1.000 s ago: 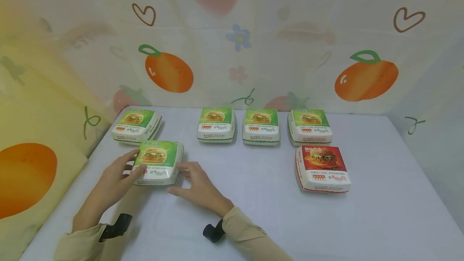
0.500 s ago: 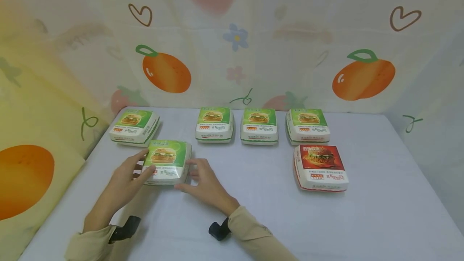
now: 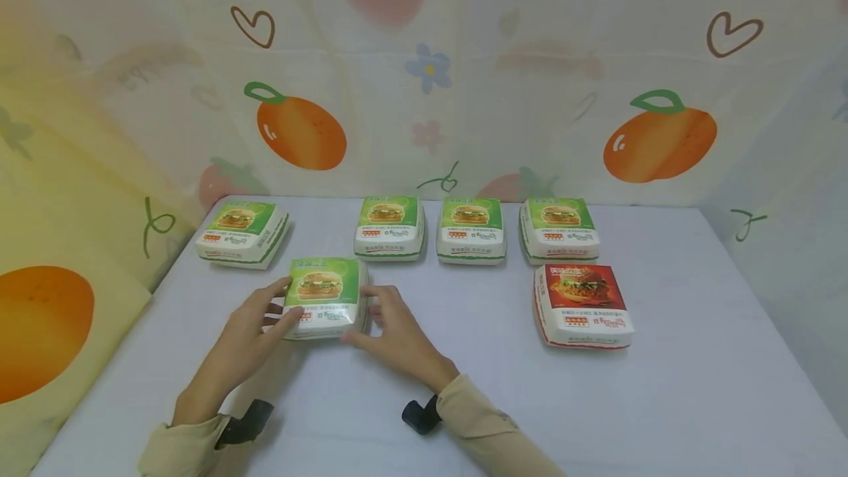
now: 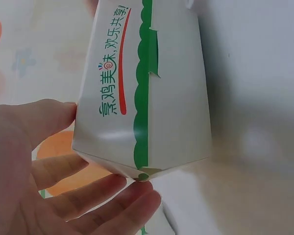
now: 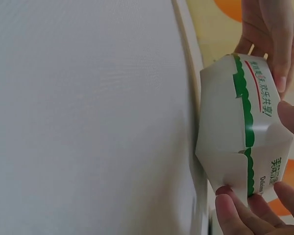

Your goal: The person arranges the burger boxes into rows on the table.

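Both hands hold a green-and-white burger box in the head view, left of the table's middle. My left hand grips its left side, thumb at the front left corner and fingers along the side. Opposite, my right hand holds the right side, with its thumb near the front right corner. The left wrist view shows the box's white front wall with a green scalloped edge. In the right wrist view the box sits between the fingers of both hands. Whether its base touches the table cannot be told.
Along the back of the white table stand several matching green boxes, one at the far left and others in a row to the right, including the middle one. A red burger box lies in front of the rightmost green one.
Both hands have moved to the right with the green burger box between them. It is now farther from the far-left box. The other boxes have kept their places; the head view has shifted slightly.
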{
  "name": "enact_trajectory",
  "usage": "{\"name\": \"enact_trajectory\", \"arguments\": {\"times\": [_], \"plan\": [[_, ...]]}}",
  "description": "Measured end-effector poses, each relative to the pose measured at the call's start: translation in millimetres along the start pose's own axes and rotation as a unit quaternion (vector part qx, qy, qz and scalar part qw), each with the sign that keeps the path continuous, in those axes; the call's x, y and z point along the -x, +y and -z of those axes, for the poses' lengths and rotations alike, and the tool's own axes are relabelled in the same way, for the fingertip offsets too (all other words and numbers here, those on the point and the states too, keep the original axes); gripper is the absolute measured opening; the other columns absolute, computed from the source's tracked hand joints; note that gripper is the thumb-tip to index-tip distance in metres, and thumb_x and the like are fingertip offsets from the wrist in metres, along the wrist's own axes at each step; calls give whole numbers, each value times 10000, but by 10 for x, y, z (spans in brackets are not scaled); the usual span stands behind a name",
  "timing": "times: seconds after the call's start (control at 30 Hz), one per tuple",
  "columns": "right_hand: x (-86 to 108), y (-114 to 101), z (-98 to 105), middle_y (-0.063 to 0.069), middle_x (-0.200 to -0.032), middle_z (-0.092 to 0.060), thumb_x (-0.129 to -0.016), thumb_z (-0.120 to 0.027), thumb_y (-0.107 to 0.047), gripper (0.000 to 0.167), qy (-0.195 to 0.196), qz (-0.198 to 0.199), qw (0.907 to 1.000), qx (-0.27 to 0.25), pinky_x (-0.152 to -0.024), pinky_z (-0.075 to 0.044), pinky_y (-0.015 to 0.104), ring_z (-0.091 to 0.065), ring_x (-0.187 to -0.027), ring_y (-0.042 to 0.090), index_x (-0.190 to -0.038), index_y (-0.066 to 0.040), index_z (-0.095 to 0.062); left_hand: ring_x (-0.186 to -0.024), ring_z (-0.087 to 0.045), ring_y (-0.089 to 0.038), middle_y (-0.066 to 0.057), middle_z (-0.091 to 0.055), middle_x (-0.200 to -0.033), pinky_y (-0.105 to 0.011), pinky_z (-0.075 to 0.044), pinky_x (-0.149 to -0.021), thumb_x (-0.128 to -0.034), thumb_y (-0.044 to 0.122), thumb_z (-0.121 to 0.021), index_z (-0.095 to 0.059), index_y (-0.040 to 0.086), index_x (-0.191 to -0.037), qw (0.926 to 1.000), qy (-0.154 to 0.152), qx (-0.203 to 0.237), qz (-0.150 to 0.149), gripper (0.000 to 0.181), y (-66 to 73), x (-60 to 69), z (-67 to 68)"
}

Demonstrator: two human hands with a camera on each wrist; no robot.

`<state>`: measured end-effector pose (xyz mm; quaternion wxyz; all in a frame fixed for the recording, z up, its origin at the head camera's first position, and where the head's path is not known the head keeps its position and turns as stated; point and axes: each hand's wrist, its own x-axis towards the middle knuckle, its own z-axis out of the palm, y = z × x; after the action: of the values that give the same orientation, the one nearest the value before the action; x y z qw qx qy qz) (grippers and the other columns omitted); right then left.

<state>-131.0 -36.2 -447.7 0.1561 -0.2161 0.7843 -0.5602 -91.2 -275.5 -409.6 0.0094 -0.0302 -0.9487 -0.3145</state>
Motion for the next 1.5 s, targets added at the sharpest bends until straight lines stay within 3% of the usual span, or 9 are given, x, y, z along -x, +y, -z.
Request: {"name": "enact_trajectory", "arguments": {"times": [0.6,0.83,1.27,1.5], "plan": [[177,68,287,139,-1405,-443,-894,-749,-251,604,117,108,9997,182,-1052,-504,371,-576,-1259,301,-1370,-47,-439,-1078,-640,-353,-241,-551,-1328,-483,-573,-894,-996,253,-606,-416,-8,-1459,9992,-16,154,-380,565,202,-17,-146],[263,25,375,142,-1410,-439,-892,-749,-233,591,198,64,9995,246,-1062,-495,384,-569,-1263,303,-1358,-44,-438,-1067,-646,-334,-217,-566,-1318,-471,-581,-881,-988,256,-619,-428,15,-1458,9989,-31,260,-378,562,279,-31,-199],[453,70,522,156,-1416,-439,-889,-749,-220,604,351,-39,9979,545,-1064,-491,380,-554,-1269,305,-1362,-23,-430,-1060,-651,-266,-162,-598,-1286,-430,-570,-917,-985,222,-624,-455,19,-1440,9969,-96,344,-701,526,353,-42,-432],[519,98,563,151,-1436,-420,-884,-750,-223,634,504,-107,9964,674,-1068,-487,395,-538,-1295,307,-1391,-45,-413,-1058,-655,-249,-148,-605,-1290,-411,-575,-911,-991,253,-615,-465,26,-1438,9960,-194,490,-716,524,388,-65,-494]]}}
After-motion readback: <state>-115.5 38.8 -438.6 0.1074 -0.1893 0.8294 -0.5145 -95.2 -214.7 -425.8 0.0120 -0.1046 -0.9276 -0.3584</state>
